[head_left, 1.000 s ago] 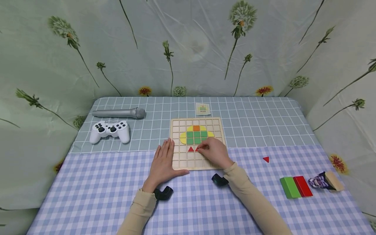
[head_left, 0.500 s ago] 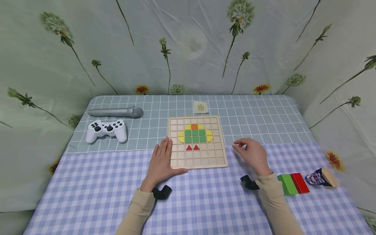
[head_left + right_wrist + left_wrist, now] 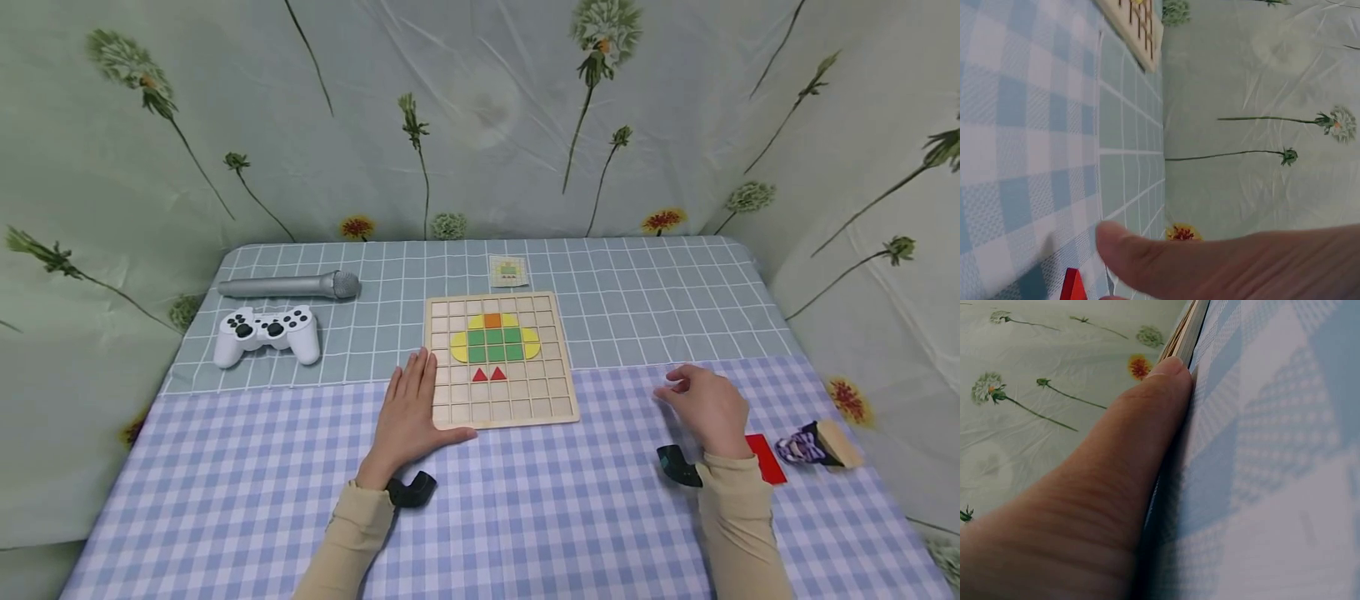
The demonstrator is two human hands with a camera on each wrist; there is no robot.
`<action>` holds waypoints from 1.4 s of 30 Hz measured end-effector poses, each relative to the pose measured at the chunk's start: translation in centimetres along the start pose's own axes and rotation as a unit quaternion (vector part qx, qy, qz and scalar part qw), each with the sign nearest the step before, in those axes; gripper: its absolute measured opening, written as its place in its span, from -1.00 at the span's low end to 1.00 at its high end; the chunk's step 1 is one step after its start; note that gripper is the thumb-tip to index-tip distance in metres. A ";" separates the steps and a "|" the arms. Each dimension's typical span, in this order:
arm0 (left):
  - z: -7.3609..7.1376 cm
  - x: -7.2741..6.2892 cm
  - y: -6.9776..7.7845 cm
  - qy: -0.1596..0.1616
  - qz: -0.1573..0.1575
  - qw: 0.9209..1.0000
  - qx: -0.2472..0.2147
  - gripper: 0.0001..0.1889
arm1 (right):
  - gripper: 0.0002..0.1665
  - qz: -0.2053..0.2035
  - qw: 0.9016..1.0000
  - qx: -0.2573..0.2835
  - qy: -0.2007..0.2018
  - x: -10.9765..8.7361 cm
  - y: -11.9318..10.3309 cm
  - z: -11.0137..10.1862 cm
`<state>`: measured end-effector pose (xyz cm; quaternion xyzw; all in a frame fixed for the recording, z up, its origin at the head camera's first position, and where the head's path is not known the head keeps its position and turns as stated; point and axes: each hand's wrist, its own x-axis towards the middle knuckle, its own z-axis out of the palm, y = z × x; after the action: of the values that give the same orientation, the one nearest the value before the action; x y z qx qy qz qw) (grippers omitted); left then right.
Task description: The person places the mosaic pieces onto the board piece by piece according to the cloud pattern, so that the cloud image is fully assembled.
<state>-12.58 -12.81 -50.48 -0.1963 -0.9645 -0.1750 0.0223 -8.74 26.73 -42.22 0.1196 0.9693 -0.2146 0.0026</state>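
My left hand (image 3: 405,417) lies flat at the left side of a wooden grid board (image 3: 536,408), thumb along its near edge; the left wrist view shows the thumb (image 3: 1141,412) right against the board's side. Green squares (image 3: 495,344), an orange square (image 3: 492,320) and yellow rounded pieces (image 3: 532,343) sit on the board, with two red triangles (image 3: 480,375) below them. My right hand (image 3: 708,408) is over the checked cloth, right of the board, fingers loosely bent and holding nothing. Just under its thumb, a loose red triangle (image 3: 1073,285) shows in the right wrist view.
A red block (image 3: 767,460) and a small figure (image 3: 813,446) lie beyond the right wrist, which hides a green block. At the back left are a grey microphone (image 3: 288,286) and a white game controller (image 3: 267,333). A small pattern card (image 3: 508,271) lies behind the board.
My right hand has let go of the second red triangle on the board and moved right to the loose triangle. The left hand has stayed in place at the board.
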 end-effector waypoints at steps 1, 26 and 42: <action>0.0 0.0 0.0 0.001 0.000 1.000 0.000 0.34 | -0.63 0.012 1.000 -0.004 -0.008 0.0 0.1 0.0; 0.1 0.0 -0.1 0.007 0.003 1.000 -0.005 0.33 | -0.82 -0.013 0.998 0.030 -0.051 1.0 0.7 1.3; 0.1 -0.1 0.0 0.010 0.005 1.000 -0.006 0.33 | -0.74 -0.067 0.994 0.081 -0.020 2.0 -1.3 3.0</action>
<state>-12.52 -12.79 -50.54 -0.1992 -0.9622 -0.1831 0.0314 -11.11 24.83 -44.51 0.0495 0.9543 -0.2948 -0.0021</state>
